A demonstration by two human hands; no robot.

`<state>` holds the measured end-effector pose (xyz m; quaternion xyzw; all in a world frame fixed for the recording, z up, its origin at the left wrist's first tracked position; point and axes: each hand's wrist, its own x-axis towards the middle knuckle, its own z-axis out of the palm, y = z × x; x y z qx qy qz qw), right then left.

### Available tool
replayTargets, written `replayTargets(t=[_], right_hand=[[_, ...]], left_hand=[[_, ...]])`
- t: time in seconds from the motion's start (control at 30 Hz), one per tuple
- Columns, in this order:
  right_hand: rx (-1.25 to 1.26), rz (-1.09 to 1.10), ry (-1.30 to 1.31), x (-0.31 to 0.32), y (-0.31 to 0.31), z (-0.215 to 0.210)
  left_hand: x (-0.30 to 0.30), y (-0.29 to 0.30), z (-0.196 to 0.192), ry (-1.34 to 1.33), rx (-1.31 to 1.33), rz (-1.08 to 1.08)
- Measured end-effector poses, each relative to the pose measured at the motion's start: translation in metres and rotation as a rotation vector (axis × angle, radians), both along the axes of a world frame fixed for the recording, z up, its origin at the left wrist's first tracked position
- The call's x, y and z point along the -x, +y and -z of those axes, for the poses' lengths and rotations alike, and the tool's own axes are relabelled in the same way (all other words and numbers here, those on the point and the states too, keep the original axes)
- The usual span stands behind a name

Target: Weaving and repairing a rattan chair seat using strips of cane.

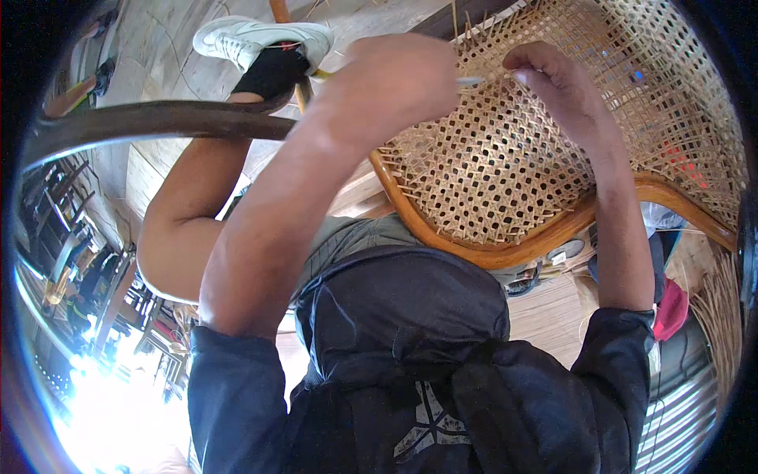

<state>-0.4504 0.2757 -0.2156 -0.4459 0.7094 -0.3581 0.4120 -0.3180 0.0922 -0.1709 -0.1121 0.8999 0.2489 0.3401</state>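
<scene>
A woven cane chair seat (pixel 489 170) in a curved wooden frame (pixel 450 246) lies before me, loose strand ends sticking out along its edge. Above its far left part, my left hand (pixel 407 79) is closed in a fist around a slim tool (pixel 471 80). The pale, thin shaft points right, and a bit of yellow shows on the fist's other side; the rest is hidden. Over the weave to the right, my right hand (pixel 557 87) has thumb and forefinger pinched near that tip, apparently on a thin cane strand (pixel 499 78).
A dark curved wooden bar (pixel 158 120) crosses at the left, over my bent leg (pixel 189 189) and near a white shoe (pixel 264 39). A bundle of cane strands (pixel 717 316) and a red cloth item (pixel 671 310) lie at the right. Several wooden furniture parts stand far left.
</scene>
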Motion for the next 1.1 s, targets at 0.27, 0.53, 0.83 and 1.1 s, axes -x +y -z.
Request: replayTargets(t=[0.27,0.53,0.83,1.1], right_hand=[[-0.107,0.157,0.338,0.003,-0.007,-0.009],[-0.174,0.012,0.509,-0.007,0.002,-0.026],[-0.265,-0.185,0.629,-0.022,0.0,-0.022],[-0.332,-0.205,0.394,-0.008,-0.017,-0.014]], left_hand=[[-0.021,-0.042,0.011,-0.009,0.312,-0.023],[0.011,0.02,0.062,0.103,-0.205,-0.228],[0.012,0.022,0.083,-0.054,-0.459,-0.329],[-0.008,0.015,0.085,-0.038,-0.415,-0.368]])
